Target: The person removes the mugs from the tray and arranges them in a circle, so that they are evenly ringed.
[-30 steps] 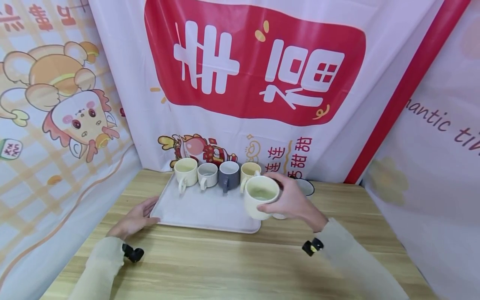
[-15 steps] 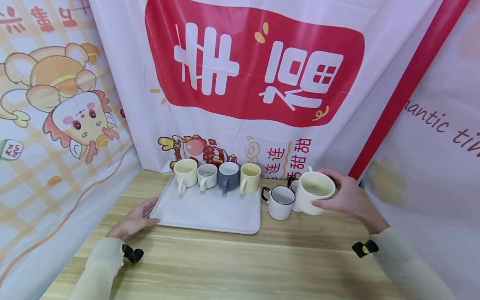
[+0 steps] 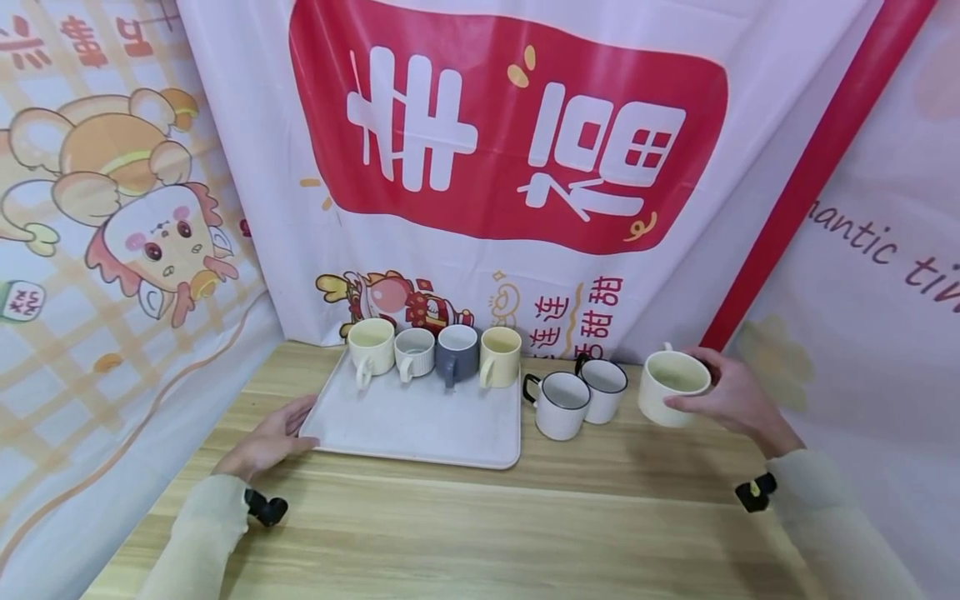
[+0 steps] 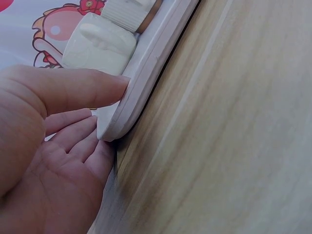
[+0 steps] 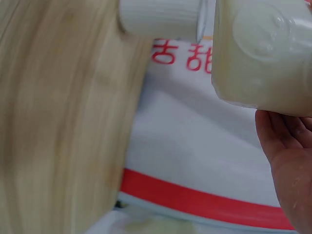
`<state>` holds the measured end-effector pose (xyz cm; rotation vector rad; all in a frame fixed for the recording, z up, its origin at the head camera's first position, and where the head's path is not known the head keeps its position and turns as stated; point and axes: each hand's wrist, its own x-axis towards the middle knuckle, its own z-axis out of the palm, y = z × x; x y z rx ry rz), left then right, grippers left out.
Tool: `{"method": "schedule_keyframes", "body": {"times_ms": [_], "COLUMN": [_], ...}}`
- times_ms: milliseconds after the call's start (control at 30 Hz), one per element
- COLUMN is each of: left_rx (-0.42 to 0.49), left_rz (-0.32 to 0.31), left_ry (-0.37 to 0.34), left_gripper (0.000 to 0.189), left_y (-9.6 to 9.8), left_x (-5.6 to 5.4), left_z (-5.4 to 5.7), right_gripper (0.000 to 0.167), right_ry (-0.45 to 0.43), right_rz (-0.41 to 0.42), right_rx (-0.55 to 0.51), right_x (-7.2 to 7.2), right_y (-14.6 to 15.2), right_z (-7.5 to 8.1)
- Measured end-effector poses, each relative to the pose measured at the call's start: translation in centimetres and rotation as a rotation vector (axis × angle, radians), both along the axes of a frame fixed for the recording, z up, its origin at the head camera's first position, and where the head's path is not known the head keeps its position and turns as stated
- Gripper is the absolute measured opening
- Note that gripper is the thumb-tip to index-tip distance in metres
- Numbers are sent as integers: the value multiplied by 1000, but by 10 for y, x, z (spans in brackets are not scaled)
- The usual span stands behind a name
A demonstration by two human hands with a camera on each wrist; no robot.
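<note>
My right hand [image 3: 738,396] grips a cream mug [image 3: 660,400] by its side, at the right of the table, with its handle pointing away. In the right wrist view this mug [image 5: 263,58] shows a raised round emblem and sits in the spread of the fingers. My left hand [image 3: 270,437] holds the near left corner of a white tray [image 3: 420,425]. The left wrist view has the thumb on the tray's rim [image 4: 141,83] and the other fingers against its outer side. Along the tray's back stand a pale yellow mug [image 3: 372,346], a ribbed grey mug [image 3: 415,354], a dark grey mug [image 3: 458,354] and a yellow mug [image 3: 504,358].
Two white mugs with black rims, a nearer mug [image 3: 561,408] and a farther mug [image 3: 602,392], stand between the tray and the cream mug. A printed cloth [image 3: 487,225] hangs behind the wooden table [image 3: 480,533], with more cloth at both sides.
My right hand has carried the cream mug rightward from over the tray's right edge, past the two black-rimmed mugs, and lower. The left hand has stayed at the tray corner.
</note>
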<state>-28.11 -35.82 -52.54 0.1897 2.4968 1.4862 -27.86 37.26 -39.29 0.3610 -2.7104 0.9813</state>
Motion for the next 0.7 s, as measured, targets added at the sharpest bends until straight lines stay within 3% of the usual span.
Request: {"method": "schedule_keyframes", "body": {"times_ms": [367,700], "left_rx": [6,14], "left_rz": [1,5], "left_ry": [-4,-1], "left_gripper": [92,94], "left_y": [1,1], "left_x": [-1,-2], "left_z": [-2,-2], "right_gripper": [73,76], "right_ry": [14,27], "right_rz": [-78,-90], "right_rx": [-24,-20], "right_x": [-31,-41], "right_y": [20,15], "right_z": [-62,-94]}}
